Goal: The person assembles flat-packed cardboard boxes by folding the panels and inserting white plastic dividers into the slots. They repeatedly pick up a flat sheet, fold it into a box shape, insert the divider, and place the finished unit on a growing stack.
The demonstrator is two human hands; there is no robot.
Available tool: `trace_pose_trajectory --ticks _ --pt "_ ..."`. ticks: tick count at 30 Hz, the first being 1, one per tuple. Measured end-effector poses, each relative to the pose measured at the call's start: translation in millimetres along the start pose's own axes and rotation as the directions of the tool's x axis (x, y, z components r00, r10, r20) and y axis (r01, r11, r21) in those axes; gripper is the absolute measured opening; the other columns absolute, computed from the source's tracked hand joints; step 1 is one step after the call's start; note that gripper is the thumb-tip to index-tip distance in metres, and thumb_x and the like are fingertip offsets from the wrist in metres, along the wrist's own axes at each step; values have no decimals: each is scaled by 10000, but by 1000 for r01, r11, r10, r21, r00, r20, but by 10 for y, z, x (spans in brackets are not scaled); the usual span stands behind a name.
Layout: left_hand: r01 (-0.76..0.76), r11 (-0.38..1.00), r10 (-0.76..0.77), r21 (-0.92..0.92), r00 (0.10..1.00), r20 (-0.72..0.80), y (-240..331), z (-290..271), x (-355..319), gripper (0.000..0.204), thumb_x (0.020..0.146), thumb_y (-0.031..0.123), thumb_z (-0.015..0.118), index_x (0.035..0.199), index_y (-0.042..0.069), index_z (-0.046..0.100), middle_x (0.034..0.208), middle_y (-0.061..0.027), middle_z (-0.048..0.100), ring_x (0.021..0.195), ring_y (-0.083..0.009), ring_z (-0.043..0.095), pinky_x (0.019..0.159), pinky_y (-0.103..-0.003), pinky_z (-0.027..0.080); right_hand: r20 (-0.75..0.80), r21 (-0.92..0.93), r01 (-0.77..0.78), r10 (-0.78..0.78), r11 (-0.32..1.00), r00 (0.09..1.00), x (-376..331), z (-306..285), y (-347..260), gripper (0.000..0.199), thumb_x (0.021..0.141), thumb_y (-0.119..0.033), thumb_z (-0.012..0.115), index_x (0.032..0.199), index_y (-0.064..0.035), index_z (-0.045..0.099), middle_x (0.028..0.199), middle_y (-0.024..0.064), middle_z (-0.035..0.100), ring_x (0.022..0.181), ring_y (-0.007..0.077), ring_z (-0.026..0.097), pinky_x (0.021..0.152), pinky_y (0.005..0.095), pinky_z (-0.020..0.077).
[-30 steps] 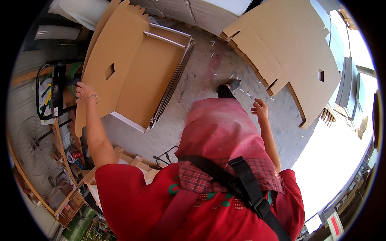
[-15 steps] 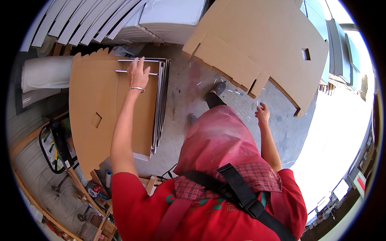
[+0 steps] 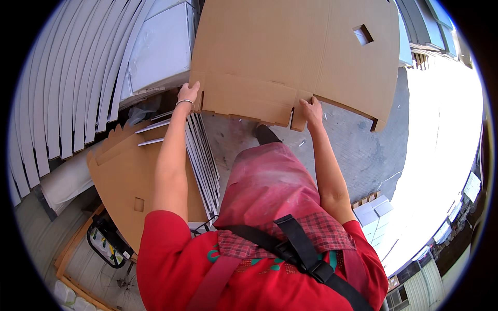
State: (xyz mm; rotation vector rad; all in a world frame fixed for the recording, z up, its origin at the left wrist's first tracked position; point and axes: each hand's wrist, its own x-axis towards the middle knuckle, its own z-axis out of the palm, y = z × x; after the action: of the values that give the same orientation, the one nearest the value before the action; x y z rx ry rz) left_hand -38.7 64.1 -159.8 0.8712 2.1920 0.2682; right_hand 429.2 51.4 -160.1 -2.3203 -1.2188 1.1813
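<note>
Cardboard sheet (image 3: pixel 259 52), broad, flat, brown, slotted, straight ahead;
bare left hand (image 3: pixel 188 94) and bare right hand (image 3: pixel 312 110) pinch its near edge, nearly closed; probably light, stiffish, easily creased; best gripped wide apart.

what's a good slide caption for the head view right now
Left hand and right hand hold a large brown cardboard sheet by its near edge, stacked cardboard at lower left.

- cardboard sheet (image 3: pixel 259 52): matt brown paper, creased
- apron (image 3: pixel 270 179): smooth, faintly glossy, whitish smears
- strap (image 3: pixel 347 290): black woven webbing
- buckle (image 3: pixel 320 270): smooth plastic
- bracelet (image 3: pixel 184 101): shiny metal
- floor (image 3: pixel 345 155): matt grey concrete
</note>
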Motion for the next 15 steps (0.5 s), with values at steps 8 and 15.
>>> trace_pose_trajectory --ticks 8,15 --pt "21 995 -11 98 995 -101 553 -487 -354 390 833 360 711 998 15 633 1000 -172 675 960 -292 640 868 -394 493 220 603 -277 177 748 959 -43 -710 -210 210 846 -143 664 983 16 660 858 89 680 866 177 648 774 286 517" --pt "108 741 190 -663 913 361 987 -1393 -349 177 859 79 712 767 59 562 770 -51 648 682 -149 612 645 -297 526 -88 989 106 -168 99 982 -193 -908 -281 373 904 57 551 1259 -55 516 1053 85 650 951 164 650 830 292 558"
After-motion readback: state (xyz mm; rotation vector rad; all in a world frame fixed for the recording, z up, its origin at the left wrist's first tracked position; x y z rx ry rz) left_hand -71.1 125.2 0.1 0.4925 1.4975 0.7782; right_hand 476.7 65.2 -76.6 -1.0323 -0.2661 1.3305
